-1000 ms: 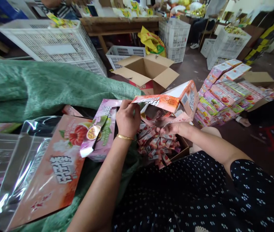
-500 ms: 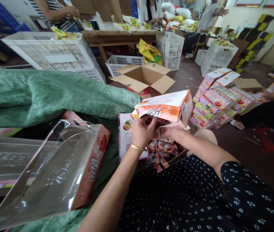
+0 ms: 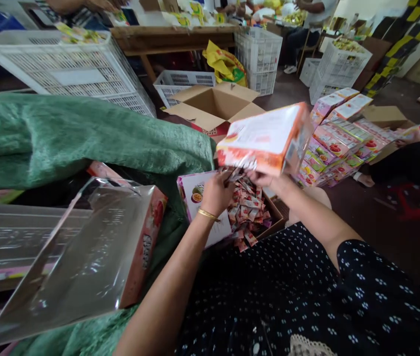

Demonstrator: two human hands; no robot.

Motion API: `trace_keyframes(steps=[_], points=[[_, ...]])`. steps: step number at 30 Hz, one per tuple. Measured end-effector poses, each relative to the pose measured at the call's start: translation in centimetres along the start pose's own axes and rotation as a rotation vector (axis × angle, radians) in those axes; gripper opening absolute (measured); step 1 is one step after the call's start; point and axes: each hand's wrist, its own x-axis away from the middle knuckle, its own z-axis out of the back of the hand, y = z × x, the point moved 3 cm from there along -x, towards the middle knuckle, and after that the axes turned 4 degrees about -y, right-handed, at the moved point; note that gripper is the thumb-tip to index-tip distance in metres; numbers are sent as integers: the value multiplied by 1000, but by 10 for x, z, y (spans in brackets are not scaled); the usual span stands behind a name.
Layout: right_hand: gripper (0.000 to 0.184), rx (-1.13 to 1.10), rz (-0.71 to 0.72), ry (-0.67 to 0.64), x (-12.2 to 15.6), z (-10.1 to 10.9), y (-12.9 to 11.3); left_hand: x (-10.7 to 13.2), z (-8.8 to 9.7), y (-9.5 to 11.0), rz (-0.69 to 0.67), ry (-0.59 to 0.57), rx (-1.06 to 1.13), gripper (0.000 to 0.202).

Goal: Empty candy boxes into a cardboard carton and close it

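My right hand grips the lower edge of an orange and white box and holds it tilted above a cardboard box heaped with small pink sachets. My left hand, with a gold bracelet on the wrist, is closed at the orange box's near end, by a strip of clear film. A flat pink and white box lies right beside this hand. To the left a pink carton lies on the green cloth under clear plastic film.
A green woven cloth covers the surface on the left. An open brown carton stands on the floor ahead. Stacked pink boxes lie at the right, white crates and a wooden table behind. Other people work at the back and far right.
The orange box has been lifted and swung up to the right, its white face now on top. My left hand dropped to its lower edge over the sachets.
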Motion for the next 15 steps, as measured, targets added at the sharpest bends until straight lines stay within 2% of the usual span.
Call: trace_keyframes(steps=[2,4,6,8,12,15], points=[[34,-192,-27,51,6,11,-25,11,-12,-1,22,-107,-4,30],[34,-373,-37,95,13,24,-39,22,-32,-1,69,-212,-20,38],[31,-469,-35,116,21,38,-41,34,-57,0,122,-305,-93,46],[28,-511,-59,129,27,51,-33,49,-82,2,101,-356,-211,52],[20,-560,-113,122,31,65,-16,75,-118,4,-155,-299,-299,41],[17,-579,-118,57,29,66,-15,74,-119,10,-276,-154,-190,27]])
